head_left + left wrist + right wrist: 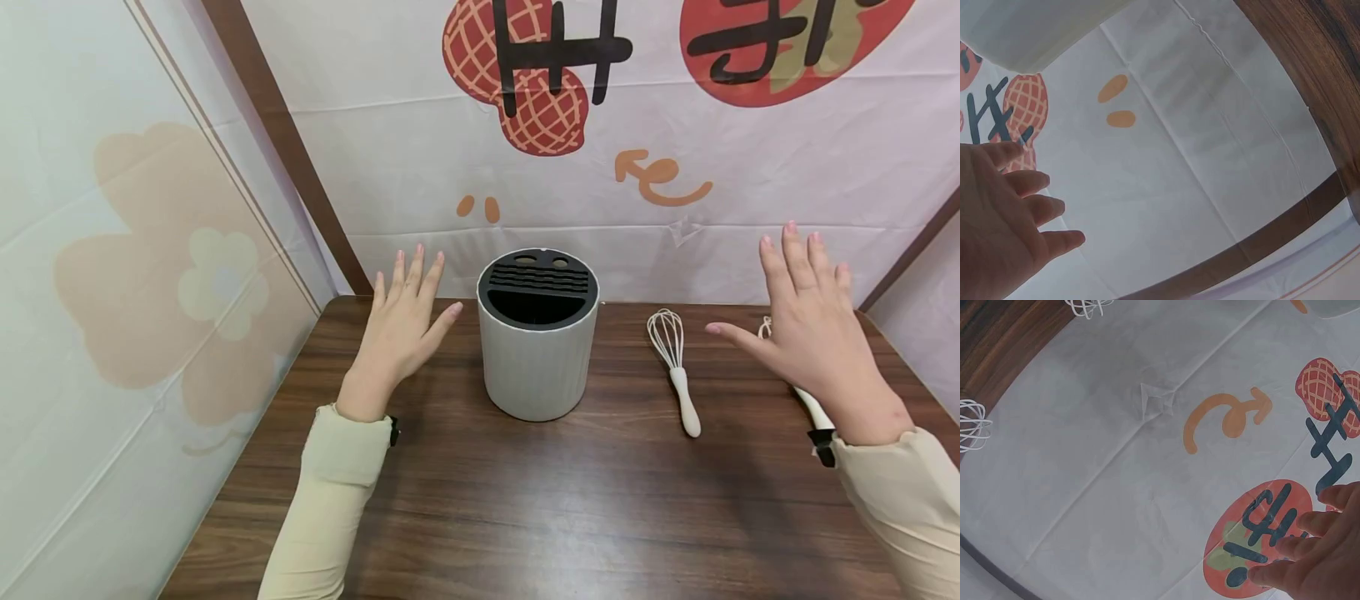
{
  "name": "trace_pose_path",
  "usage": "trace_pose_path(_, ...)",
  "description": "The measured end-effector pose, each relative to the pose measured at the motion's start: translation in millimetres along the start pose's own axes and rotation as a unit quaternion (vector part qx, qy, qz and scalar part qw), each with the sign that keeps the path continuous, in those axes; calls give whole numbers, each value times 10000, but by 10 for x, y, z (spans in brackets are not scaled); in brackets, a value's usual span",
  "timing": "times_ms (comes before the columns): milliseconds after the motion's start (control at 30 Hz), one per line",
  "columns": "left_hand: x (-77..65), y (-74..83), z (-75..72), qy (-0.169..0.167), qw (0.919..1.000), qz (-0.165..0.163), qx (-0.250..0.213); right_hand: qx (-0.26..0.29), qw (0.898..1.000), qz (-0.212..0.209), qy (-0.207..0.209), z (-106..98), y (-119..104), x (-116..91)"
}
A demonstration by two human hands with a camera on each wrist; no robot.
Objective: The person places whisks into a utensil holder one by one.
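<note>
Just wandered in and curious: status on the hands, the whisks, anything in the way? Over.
Left hand empty, open, left of container. Right hand empty, open, partly hiding one whisk from head view. Other whisk on table, uncovered.

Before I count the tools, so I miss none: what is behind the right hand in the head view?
A white whisk: some wire and part of its handle show; the right hand covers the rest.
</note>
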State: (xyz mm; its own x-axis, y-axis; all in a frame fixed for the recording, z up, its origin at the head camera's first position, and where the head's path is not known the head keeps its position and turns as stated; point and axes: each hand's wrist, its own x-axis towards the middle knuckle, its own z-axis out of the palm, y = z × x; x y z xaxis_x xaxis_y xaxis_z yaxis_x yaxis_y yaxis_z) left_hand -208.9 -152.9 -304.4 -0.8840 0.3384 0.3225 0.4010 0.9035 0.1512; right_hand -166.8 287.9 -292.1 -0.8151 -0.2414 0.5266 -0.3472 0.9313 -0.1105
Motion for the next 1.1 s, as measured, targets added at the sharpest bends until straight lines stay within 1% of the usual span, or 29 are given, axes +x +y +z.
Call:
trace_pose_path(300,67,28,33,-59,9999,35,-122,224,9997,18,50,-7,46,-25)
trace_pose_path(467,124,60,58,-119,9997,85,-176,251,9993,-70,250,0,95,-62)
trace_pose_path(533,155,77,72,-117,9997,110,-178,257,9993,34,270,-5,111,-84)
trace_pose_path(600,193,104,92,-137,9996,145,-217,273,9993,209,154,-16,129,-105)
trace_pose_path(733,275,182,133,-257,9988,260,-334,295,9965,679,-391,-35,164,-152)
trace_pose_path(833,325,239,164,-347,9982,334,-354,264,9938,828,-692,-18,203,-188)
trace_pose_path(967,368,283,199,-412,9979,403,-305,170,9915,924,-900,46,298,-245)
trace_pose_path(1100,375,288,220,-509,9975,434,-218,197,9889,1109,-966,112,421,-308)
